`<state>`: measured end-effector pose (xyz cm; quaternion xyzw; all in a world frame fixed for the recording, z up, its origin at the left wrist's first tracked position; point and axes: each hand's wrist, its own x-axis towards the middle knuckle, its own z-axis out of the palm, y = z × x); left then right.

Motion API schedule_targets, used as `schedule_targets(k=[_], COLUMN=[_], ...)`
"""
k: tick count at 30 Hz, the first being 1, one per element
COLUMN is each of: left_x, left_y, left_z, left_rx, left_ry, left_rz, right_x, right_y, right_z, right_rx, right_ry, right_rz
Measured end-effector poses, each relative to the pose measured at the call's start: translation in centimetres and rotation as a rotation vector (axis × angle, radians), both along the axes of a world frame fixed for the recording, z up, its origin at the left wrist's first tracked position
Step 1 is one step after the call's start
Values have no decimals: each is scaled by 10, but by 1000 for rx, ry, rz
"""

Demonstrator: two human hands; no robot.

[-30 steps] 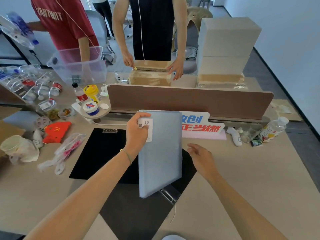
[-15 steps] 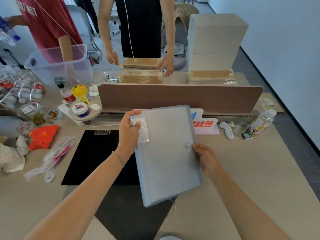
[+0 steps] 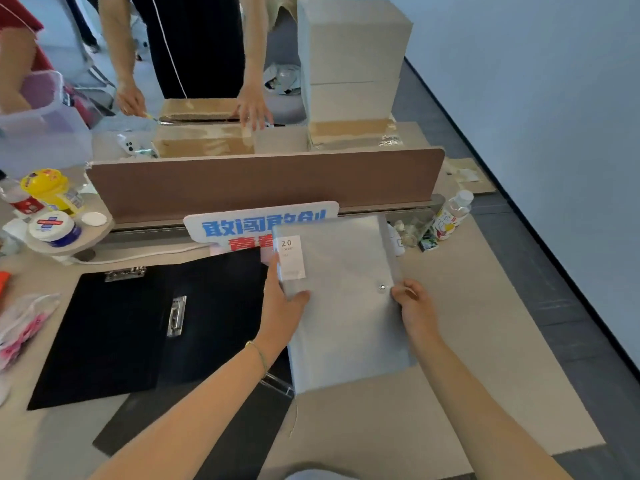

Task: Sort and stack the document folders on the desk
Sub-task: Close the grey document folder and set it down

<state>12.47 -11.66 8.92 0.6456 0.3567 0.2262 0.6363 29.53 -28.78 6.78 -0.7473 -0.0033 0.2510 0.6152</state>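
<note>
Shifted right, grey folder (image 3: 346, 306) sits pinched between both hands' fingers (image 3: 298, 296).

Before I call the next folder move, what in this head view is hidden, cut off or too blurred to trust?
- Grey folder: contents unseen; the cover is opaque. Small print under "20" on its label is too blurred to read.
- Left hand: its fingers go under the folder, out of sight.
- Sign: its lower right is covered by the folder.
- Black clipboards: the near corner is hidden by the left forearm.
- Clear bin: cut off by the left frame edge.
</note>
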Motion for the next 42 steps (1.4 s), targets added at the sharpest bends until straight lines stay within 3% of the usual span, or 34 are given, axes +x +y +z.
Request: schedule_targets(k=[6,13,24,33,42], left_x=[55,101,157,169,153], left_y=[-51,-101,-147,-144,-126], left_z=[-42,-90,-129,-143,-110], left_rx=[-8,-73,-61,42,18], left_ry=[162,393,579,631,528], left_rz=[-107,-190,-168,-212,-76], right_x=[42,83,128,133,119], right_y=[-64,-116,-153,-155,-141], right_z=[-32,-67,-117,-133,-93], right_rx=[-152,-209,-315,-253,-235], right_ry=[-93,-75,-23,119,-4], right_rz=[-8,28,62,-49,31])
